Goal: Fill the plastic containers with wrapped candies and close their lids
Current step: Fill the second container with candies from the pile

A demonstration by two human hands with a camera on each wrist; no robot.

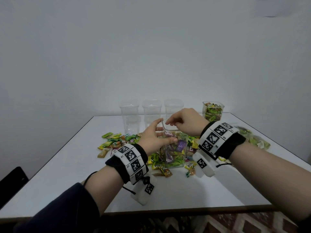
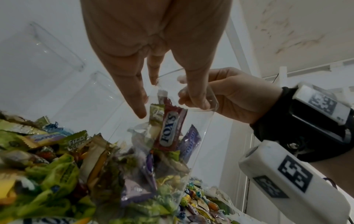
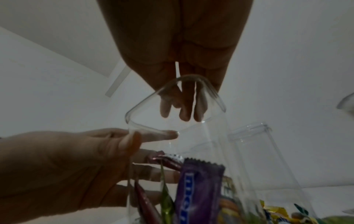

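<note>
Item: clear square container (image 1: 175,148), mid-table, packed with wrapped candies nearly to its rim, lid not on. Left hand (image 1: 155,137) steadies its side wall, fingers spread flat against the plastic. Right hand (image 1: 185,122) hangs over the open mouth, fingers loosely extended, nothing visibly held. Far right: one filled container (image 1: 213,111); whether it is lidded is unclear. Back row: three empty containers (image 1: 152,113). Loose candies (image 1: 114,142) litter the white table (image 1: 67,174). Judged under halfway.
</note>
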